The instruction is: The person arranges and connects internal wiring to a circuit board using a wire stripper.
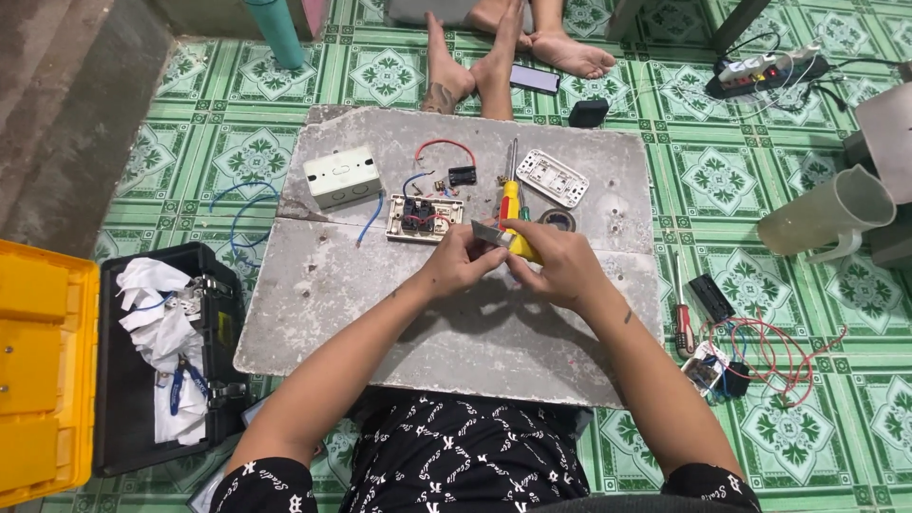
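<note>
The hands meet over the middle of the grey slab surface (380, 313): the left hand (454, 266) is closed in a pinch at the metal front end of a yellow utility knife (508, 241), and the right hand (560, 266) wraps its yellow handle, so both are shut on the same tool, held just above the surface and just in front of the open switch module (424, 217). The knife looks light and rigid, with a smooth plastic body that is best gripped around the handle; the blade end is thin and sharp and probably wants only a careful fingertip hold on its flat sides. Whether a bit of wire sits between the fingers I cannot tell. Beside it lie a red-and-yellow screwdriver (510, 190), a roll of tape (557, 220), a white cover plate (552, 177), a white junction box (343, 176) and loose red and blue wire offcuts. On the tiled floor to the left, a black toolbox (123, 380) with a yellow lid (43, 370) stands open, holding crumpled white cloth or paper and blue-handled pliers (185, 382). Another person's bare feet (494, 57) rest beyond the slab.
</note>
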